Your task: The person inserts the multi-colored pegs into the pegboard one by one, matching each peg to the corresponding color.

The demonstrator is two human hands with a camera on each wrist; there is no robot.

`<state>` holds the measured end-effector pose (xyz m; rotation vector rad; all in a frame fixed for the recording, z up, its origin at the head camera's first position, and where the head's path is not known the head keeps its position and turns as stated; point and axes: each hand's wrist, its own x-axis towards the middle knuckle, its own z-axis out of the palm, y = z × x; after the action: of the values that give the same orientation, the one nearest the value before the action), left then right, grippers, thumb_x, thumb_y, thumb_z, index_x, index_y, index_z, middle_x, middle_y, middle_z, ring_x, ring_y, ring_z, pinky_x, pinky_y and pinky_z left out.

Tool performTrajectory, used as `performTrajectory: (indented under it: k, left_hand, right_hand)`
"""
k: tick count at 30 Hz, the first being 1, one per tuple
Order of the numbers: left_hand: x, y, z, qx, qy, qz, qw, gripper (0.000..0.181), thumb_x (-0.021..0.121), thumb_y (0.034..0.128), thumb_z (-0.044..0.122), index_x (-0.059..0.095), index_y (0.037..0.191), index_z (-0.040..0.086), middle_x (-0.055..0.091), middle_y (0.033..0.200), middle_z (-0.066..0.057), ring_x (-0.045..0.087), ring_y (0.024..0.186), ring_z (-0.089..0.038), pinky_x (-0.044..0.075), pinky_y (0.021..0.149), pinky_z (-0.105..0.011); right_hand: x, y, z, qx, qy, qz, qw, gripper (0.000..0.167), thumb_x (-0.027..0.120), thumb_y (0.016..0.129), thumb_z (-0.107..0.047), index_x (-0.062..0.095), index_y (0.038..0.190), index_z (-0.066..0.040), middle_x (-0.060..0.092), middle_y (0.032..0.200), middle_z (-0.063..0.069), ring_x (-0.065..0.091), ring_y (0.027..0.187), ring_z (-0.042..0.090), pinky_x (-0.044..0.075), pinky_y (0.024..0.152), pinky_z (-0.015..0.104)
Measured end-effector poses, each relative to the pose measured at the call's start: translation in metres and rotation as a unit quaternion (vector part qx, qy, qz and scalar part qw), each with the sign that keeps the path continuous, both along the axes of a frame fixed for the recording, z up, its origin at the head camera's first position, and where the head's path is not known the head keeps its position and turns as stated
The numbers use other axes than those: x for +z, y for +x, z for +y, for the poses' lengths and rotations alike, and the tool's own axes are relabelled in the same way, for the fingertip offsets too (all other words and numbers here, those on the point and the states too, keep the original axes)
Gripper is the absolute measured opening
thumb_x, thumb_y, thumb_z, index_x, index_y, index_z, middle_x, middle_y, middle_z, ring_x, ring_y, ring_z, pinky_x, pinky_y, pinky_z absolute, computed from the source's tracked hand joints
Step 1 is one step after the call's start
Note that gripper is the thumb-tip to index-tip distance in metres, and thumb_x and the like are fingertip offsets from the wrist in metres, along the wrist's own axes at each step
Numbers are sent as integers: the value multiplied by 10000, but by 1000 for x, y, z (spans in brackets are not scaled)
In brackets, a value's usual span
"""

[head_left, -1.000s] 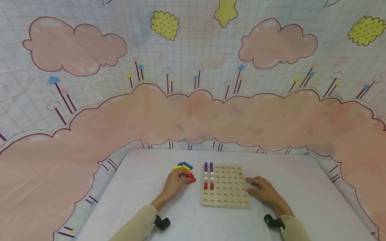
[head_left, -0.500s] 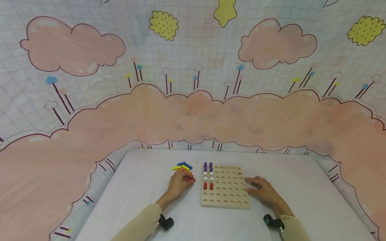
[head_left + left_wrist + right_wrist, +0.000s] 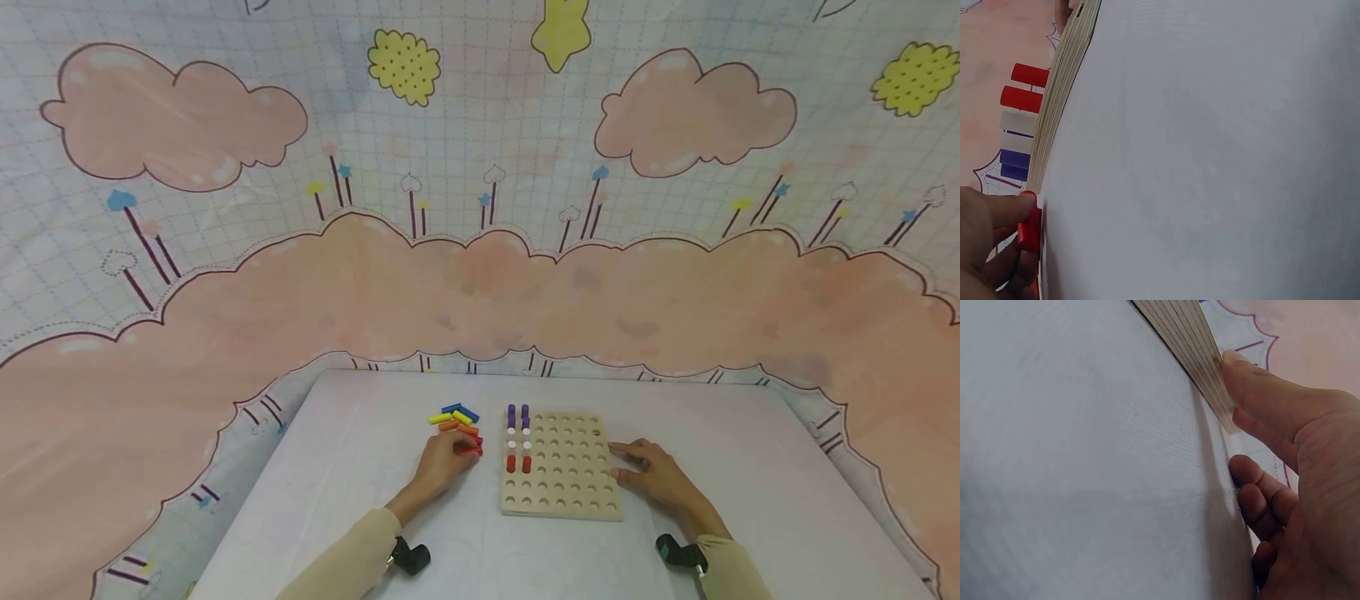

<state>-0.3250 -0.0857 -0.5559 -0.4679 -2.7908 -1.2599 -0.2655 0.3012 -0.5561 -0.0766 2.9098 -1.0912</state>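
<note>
In the lower centre of the head view, the left hand (image 3: 441, 461) pinches a red peg (image 3: 1029, 234) between thumb and fingers — just below loose orange pegs (image 3: 448, 426), yellow pegs (image 3: 462, 417) and blue pegs (image 3: 469, 414) on the bench (image 3: 360, 425). Lower right, the right hand (image 3: 654, 473) touches the right edge of the wooden pegboard (image 3: 567, 468) — thumb and forefinger set apart.
</note>
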Motion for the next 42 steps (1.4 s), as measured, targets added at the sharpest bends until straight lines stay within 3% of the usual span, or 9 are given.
performTrajectory:
  k: [5, 10, 14, 17, 26, 32, 36, 42]
  left_hand:
    - [1, 1, -3, 98, 128, 77, 9998, 164, 752, 854, 127, 727, 1016, 115, 715, 1004, -13, 579, 830, -121, 509, 739, -239]
    - [6, 5, -7, 209, 370, 36, 9991, 209, 734, 867, 104, 730, 1075, 122, 711, 1124, -29, 569, 837, -134, 502, 713, -181]
    - [12, 12, -13, 280, 482, 37, 9984, 239, 731, 874, 118, 730, 1112, 124, 675, 1262, -57, 587, 963, -181, 515, 792, -238]
    - [16, 17, -17, 361, 526, 57, 9979, 264, 730, 879, 141, 722, 1143, 140, 673, 1273, -42, 586, 1051, -194, 509, 864, -298]
    - [26, 35, -26, 500, 955, 218, 9939, 286, 730, 879, 148, 690, 1158, 103, 712, 1131, -26, 590, 1010, -207, 529, 911, -454]
    - [31, 45, -23, 504, 1030, 538, 9919, 325, 725, 883, 142, 673, 1203, 118, 710, 1068, -5, 605, 960, -159, 546, 882, -394]
    - [34, 52, -20, 423, 1115, 711, 9903, 295, 726, 880, 131, 689, 1173, 119, 720, 1065, -12, 619, 940, -152, 550, 855, -383]
    - [37, 57, -13, 187, 1498, 759, 9856, 251, 732, 874, 125, 691, 1115, 69, 735, 1024, -52, 646, 963, -187, 540, 900, -474]
  right_hand:
    - [-1, 0, 0, -34, -14, -34, 10000, 511, 737, 837, -433, 649, 1295, -223, 612, 1146, 10, 505, 1142, 252, 387, 991, 560]
    - [-3, 0, 0, -34, 39, -6, 10000, 511, 734, 838, -439, 649, 1295, -226, 613, 1143, 7, 505, 1135, 246, 375, 1000, 572]
    - [-2, 2, -1, -26, 2, 8, 10000, 506, 736, 839, -430, 651, 1292, -223, 614, 1149, 12, 507, 1143, 253, 363, 1009, 585]
    - [-3, 4, -1, -19, -26, 7, 10000, 506, 737, 839, -424, 650, 1294, -219, 614, 1157, 16, 506, 1155, 262, 366, 1009, 591]
    - [-4, 10, -5, -90, -69, -57, 9999, 516, 735, 838, -431, 647, 1298, -213, 616, 1185, 28, 499, 1214, 304, 339, 1043, 634]
    - [-3, 12, -6, -104, -62, -63, 9999, 530, 737, 832, -439, 647, 1298, -204, 614, 1181, 35, 499, 1202, 307, 349, 1032, 624]
    - [-2, 12, -6, -62, -79, -37, 9999, 529, 739, 835, -424, 645, 1300, -189, 613, 1170, 38, 504, 1181, 300, 375, 1011, 596]
    - [-1, 12, -6, 26, -60, 24, 10000, 527, 730, 846, -418, 641, 1305, -176, 613, 1170, 50, 503, 1191, 319, 367, 1015, 613]
